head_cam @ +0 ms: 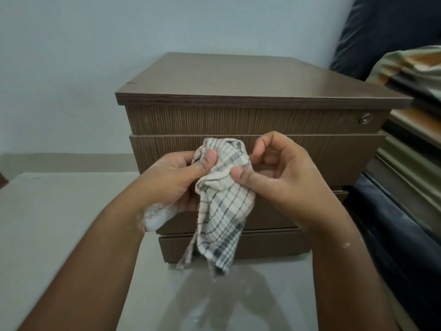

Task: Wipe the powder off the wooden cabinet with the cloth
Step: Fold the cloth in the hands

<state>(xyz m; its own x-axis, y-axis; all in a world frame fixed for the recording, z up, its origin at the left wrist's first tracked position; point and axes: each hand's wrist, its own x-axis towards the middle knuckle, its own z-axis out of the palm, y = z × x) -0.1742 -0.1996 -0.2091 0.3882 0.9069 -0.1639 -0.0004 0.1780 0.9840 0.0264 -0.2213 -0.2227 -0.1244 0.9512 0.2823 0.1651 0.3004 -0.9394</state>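
- Just one cloth (222, 206), cream with grey checks, bunched in front of the drawer fronts, lower end hanging toward the floor.
- Two hands: left hand (176, 180) pinching the cloth's upper left fold under the thumb; right hand (284, 182) gripping its right side between thumb and curled fingers.
- One wooden cabinet (238, 77), brown, behind the hands; four drawer fronts stacked, middle ones partly hidden; one round lock (365, 119) at top right.
- Powder (155, 217): one white patch on the left wrist, a speck on the right forearm, faint smears on the floor (59, 235) beneath the cloth.
- Open floor left of the cabinet up to the pale wall (71, 68); right edge crowded by stacked folded fabrics (410, 68) and a dark cushion (393, 25).
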